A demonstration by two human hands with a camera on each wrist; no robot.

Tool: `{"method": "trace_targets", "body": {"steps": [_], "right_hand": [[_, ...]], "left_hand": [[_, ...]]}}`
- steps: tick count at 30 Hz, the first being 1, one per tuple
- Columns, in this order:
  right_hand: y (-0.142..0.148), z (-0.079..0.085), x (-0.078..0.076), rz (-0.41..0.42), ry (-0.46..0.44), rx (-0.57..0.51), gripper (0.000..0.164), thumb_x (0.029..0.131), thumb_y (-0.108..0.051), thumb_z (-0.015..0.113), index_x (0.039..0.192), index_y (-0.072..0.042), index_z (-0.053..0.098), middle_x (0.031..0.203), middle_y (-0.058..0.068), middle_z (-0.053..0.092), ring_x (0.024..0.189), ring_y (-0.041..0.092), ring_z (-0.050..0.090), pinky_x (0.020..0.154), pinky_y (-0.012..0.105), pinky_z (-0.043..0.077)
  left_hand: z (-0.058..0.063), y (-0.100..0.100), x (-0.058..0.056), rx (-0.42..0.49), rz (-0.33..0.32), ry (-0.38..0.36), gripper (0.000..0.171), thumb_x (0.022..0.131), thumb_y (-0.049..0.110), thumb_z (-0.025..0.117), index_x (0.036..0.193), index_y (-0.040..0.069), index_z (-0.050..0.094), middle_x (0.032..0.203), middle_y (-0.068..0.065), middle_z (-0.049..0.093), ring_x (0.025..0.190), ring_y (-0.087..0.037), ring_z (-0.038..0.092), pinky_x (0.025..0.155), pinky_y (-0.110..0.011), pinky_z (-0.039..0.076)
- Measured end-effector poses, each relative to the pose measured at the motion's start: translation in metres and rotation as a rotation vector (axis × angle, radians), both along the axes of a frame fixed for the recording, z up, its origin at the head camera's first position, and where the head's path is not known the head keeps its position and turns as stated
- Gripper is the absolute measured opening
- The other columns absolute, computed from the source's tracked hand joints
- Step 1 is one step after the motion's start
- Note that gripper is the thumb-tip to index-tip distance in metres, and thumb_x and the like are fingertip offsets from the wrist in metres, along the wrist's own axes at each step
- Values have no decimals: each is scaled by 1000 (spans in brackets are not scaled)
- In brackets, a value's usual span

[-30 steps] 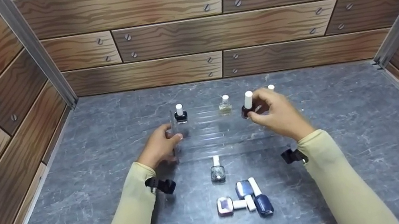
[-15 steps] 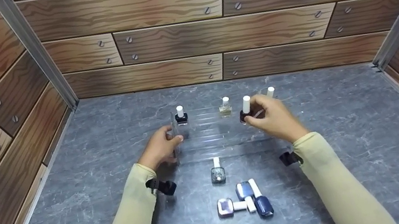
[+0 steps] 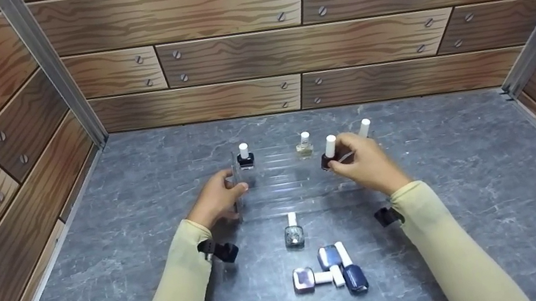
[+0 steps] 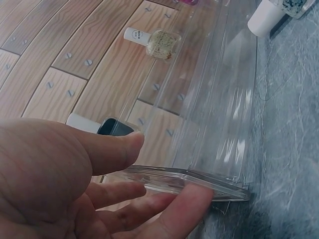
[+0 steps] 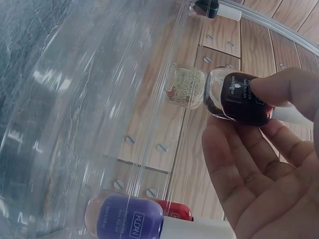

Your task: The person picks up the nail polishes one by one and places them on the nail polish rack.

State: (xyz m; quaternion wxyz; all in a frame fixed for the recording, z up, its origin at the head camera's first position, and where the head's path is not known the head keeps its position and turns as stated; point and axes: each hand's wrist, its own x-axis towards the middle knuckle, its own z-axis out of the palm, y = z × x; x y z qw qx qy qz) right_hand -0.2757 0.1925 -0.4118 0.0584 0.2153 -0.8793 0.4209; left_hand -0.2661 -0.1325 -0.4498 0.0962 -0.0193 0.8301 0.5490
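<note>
A stepped clear plastic display rack (image 3: 279,188) stands on the grey table. My left hand (image 3: 216,197) grips its left side panel (image 4: 184,177) between thumb and fingers. In my right hand (image 3: 371,163), thumb and fingers pinch a dark red nail polish bottle (image 5: 244,97) with a white cap, held upright over the rack's right half. A black nail polish (image 3: 245,158) stands at the rack's left end and a clear glitter nail polish (image 3: 305,148) near its middle. Partly behind the right hand, a purple nail polish (image 5: 129,216) and a red one (image 5: 174,210) show in the right wrist view.
In front of the rack lies a glitter nail polish (image 3: 294,236). Nearer me, a purple-tinted bottle (image 3: 304,279), a blue bottle (image 3: 328,256) and a dark blue bottle (image 3: 356,278) lie close together. Wood-patterned walls (image 3: 231,58) enclose the table's back and sides.
My right hand has moved slightly left and toward me with the dark red nail polish, uncovering more of the white cap behind it. The left hand stays on the rack.
</note>
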Motion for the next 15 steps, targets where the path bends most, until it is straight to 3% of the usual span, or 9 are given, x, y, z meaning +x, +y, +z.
{"method": "trace_targets", "body": {"steps": [7,15], "right_hand": [[0,-2,-1,-8,21,34,13,89,-4,77,99,-3,67,95,8,73,82,20,68,76,30,59],[-2,-8,-4,-5,32,40,13,89,-2,76,98,-3,67,97,10,72,86,25,70,83,42,62]], "left_hand": [[0,2,1,-32,2,18,61,101,17,67,155,3,41,119,-19,56,99,-33,63,55,-37,64],[1,3,1,-46,6,19,60,101,17,67,155,4,41,122,-21,57,99,-33,63,55,-37,64]]}}
